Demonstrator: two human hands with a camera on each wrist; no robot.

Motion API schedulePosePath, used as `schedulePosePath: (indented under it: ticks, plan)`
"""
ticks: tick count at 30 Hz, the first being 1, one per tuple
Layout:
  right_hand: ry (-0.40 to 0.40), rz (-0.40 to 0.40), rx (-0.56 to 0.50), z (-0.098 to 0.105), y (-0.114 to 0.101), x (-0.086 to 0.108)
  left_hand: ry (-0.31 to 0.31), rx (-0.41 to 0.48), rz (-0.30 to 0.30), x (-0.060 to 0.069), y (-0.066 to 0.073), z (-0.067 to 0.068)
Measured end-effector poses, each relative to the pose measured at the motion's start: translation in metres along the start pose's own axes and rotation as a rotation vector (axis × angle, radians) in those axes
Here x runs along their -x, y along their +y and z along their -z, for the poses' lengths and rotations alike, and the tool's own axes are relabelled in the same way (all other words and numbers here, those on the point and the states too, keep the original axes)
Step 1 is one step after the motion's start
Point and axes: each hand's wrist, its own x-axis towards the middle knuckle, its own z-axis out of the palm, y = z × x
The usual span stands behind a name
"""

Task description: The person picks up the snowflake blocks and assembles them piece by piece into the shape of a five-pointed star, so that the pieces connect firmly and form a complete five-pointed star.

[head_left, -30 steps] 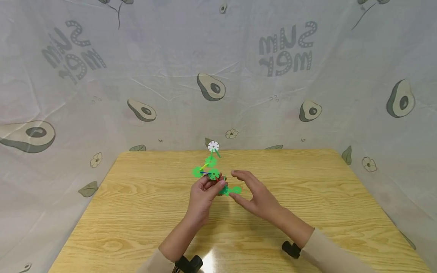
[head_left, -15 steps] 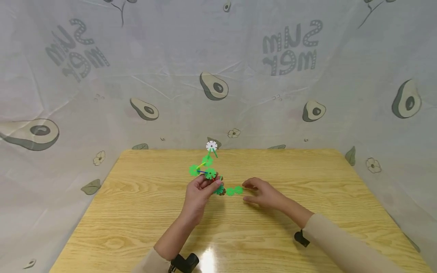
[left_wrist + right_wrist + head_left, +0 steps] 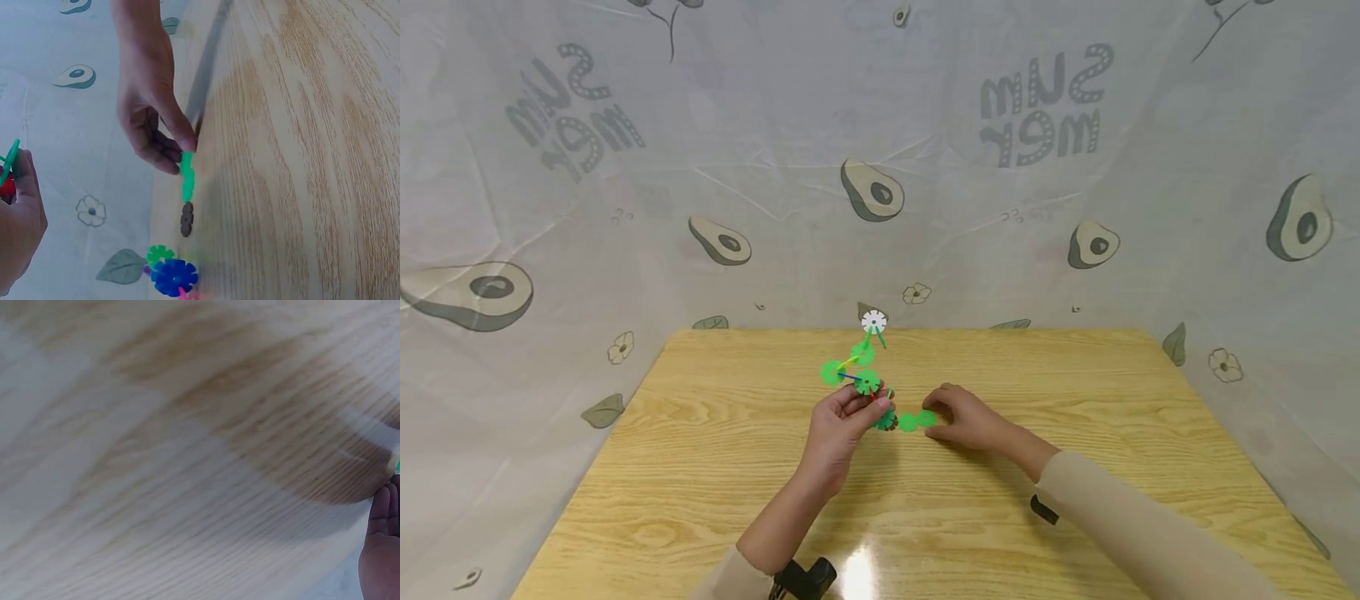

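My left hand (image 3: 835,433) grips a linked string of notched plastic discs between thumb and fingers. Its upper part rises past the fingertips: a green disc (image 3: 867,382), further green ones and a white disc (image 3: 874,322) at the top. Low by the thumb sit a teal disc and a brown disc (image 3: 187,219). Two bright green discs (image 3: 907,422) trail to the right of these. My right hand (image 3: 968,419) pinches the outermost green disc (image 3: 187,164) between thumb and fingers. At the right wrist view's edge only part of this hand shows. Fingers hide some joints.
A wood-grain table (image 3: 1075,392) lies under both hands. Behind it hangs a pale curtain (image 3: 970,250) printed with avocados. Blue, green and pink discs (image 3: 175,277) show low in the left wrist view.
My right hand first draws back to the right from the string, then returns and takes the end green disc. The left hand keeps its grip, shifting slightly.
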Motion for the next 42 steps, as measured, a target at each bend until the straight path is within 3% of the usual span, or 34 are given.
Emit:
schedulePosePath:
  ticks: [6, 17, 20, 25, 28, 33, 42]
  plan:
    - [-0.011, -0.002, -0.016, -0.004, -0.002, -0.001, -0.004, -0.004, 0.010, 0.002, -0.003, 0.001]
    - [0.017, 0.012, 0.072, -0.005, 0.000, 0.007, -0.038, -0.012, 0.023, 0.001, -0.006, 0.002]
    - [0.031, -0.016, 0.048, -0.003, 0.001, 0.008, -0.047, -0.018, 0.024, 0.001, -0.004, 0.002]
    - [0.066, -0.051, -0.078, 0.014, -0.010, 0.010, -0.062, -0.039, 0.026, 0.000, -0.002, 0.004]
    - [0.111, -0.013, -0.104, 0.028, -0.021, 0.010, -0.074, -0.053, 0.028, -0.001, -0.001, 0.006]
    - [0.196, 0.104, -0.055, 0.046, -0.037, 0.012, -0.074, -0.067, 0.037, -0.002, 0.000, 0.007]
    - [0.243, 0.365, 0.052, 0.060, -0.062, 0.010, -0.130, -0.071, 0.036, -0.003, -0.001, 0.006]
